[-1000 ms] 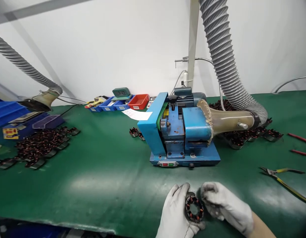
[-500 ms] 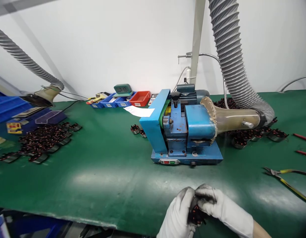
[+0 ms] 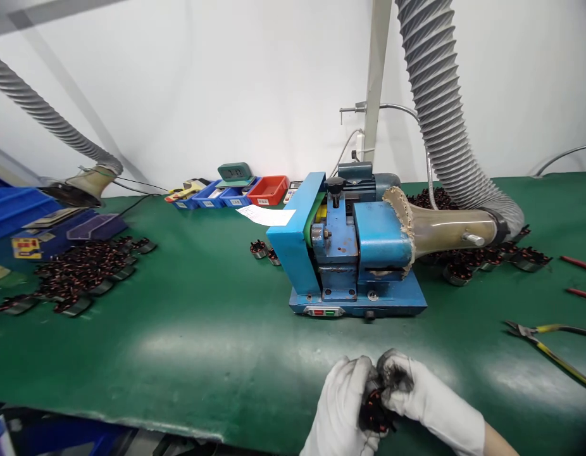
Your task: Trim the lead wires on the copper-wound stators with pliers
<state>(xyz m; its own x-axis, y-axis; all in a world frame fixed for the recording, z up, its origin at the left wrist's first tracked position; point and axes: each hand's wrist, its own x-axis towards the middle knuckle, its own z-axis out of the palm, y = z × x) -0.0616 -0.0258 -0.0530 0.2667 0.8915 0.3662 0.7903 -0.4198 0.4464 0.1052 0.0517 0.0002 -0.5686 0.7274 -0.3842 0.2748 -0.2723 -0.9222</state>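
Note:
Both my hands wear white gloves and meet at the near edge of the green table. My left hand [image 3: 341, 411] is closed round a small stator [image 3: 374, 413] with copper windings, held on edge between the two hands. The fingers of my right hand [image 3: 423, 399], dirty at the tips, pinch the stator's top. Most of the part is hidden by the gloves. A blue bench machine [image 3: 350, 247] stands just beyond my hands.
A ribbed grey hose [image 3: 440, 114] feeds a funnel on the machine's right side. Piles of wound stators lie at the left [image 3: 79, 269] and behind the funnel [image 3: 487, 256]. Yellow-handled pliers [image 3: 544, 339] and red-handled tools lie at the right. Small blue and red bins [image 3: 231, 193] line the back.
The stator has been turned from lying face-up in my left palm to standing on edge, and both hands have closed in round it. The view shifted slightly.

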